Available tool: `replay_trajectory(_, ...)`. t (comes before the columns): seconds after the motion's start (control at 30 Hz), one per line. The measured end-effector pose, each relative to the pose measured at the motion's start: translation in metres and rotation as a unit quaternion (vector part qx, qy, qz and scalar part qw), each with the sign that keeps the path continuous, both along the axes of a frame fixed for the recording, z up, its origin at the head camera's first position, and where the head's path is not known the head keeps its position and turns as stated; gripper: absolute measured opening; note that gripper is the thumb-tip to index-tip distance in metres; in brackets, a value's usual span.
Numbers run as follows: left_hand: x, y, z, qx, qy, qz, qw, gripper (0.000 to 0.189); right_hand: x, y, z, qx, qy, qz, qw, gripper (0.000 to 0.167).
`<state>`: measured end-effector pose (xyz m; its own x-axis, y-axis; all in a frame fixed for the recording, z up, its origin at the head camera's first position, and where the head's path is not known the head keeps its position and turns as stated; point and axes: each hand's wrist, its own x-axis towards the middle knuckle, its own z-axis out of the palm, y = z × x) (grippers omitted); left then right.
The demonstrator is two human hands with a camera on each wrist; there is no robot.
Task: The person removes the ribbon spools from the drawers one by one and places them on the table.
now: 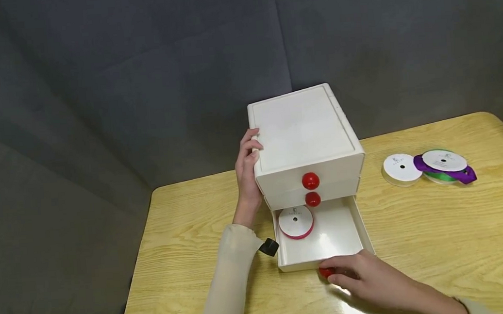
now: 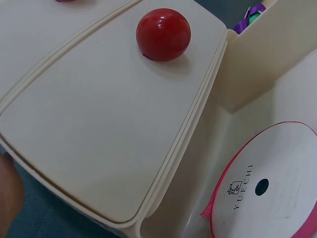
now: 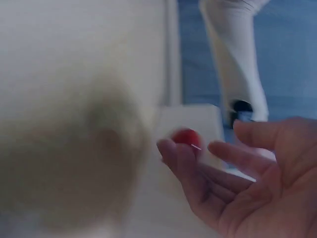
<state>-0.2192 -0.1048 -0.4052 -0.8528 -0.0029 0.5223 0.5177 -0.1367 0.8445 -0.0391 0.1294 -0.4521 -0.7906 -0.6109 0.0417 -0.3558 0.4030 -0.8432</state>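
A white cabinet [image 1: 304,126] has several drawers with round red knobs. Its bottom drawer [image 1: 337,229] is pulled out, showing a ribbon spool [image 1: 296,221] with a pink edge at its left; in the left wrist view this spool [image 2: 267,183] reads YUECHI. My left hand [image 1: 248,169] rests against the cabinet's left side, fingertips over the top edge. My right hand [image 1: 367,278] holds the bottom drawer's red knob [image 1: 326,271] between fingers and thumb. In the right wrist view, fingers partly cover the knob [image 3: 187,136], and that picture is blurred.
On the wooden table [image 1: 186,229], right of the cabinet, lie a cream ribbon spool [image 1: 400,168] and a green ribbon spool [image 1: 441,177] with purple ribbon [image 1: 466,176] about it. A dark grey curtain [image 1: 184,74] hangs behind. Two more red knobs [image 1: 310,180] mark the upper drawers.
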Motion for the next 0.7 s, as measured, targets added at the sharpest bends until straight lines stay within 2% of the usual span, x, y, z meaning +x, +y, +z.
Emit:
replay_trajectory(0.1, 0.000, 0.000, 0.001, 0.002, -0.002, 0.002, 1.0000, 0.023, -0.010, 0.002, 0.015, -0.004, 0.073, 0.003, 0.9973, 0.014)
replay_trajectory(0.17, 0.000, 0.000, 0.002, 0.002, -0.004, 0.003, 1.0000, 0.023, -0.019, 0.002, 0.026, -0.003, 0.110, -0.015, 0.9938, 0.010)
replay_trajectory(0.23, 0.000, 0.000, 0.002, 0.002, -0.006, 0.004, 1.0000, 0.023, -0.030, 0.001, 0.034, 0.008, 0.138, -0.038, 0.9897, 0.008)
replay_trajectory(0.33, 0.000, 0.000, 0.001, 0.002, -0.006, 0.001, 1.0000, 0.023, -0.045, -0.002, 0.039, 0.051, 0.167, -0.055, 0.9832, 0.013)
replay_trajectory(0.43, 0.000, 0.001, 0.000, 0.006, -0.002, -0.003, 1.0000, 0.024, -0.058, -0.007, 0.034, 0.104, 0.208, -0.034, 0.9720, 0.032)
replay_trajectory(0.53, 0.000, 0.001, 0.000, 0.008, 0.001, -0.004, 1.0000, 0.023, -0.066, -0.011, 0.025, 0.145, 0.231, 0.013, 0.9620, 0.048)
replay_trajectory(0.63, 0.001, 0.001, 0.001, 0.008, 0.002, -0.002, 1.0000, 0.023, -0.073, -0.015, 0.015, 0.162, 0.250, 0.051, 0.9533, 0.056)
replay_trajectory(0.7, 0.001, 0.001, 0.001, 0.008, 0.003, -0.002, 1.0000, 0.023, -0.077, -0.019, 0.009, 0.160, 0.257, 0.065, 0.9508, 0.055)
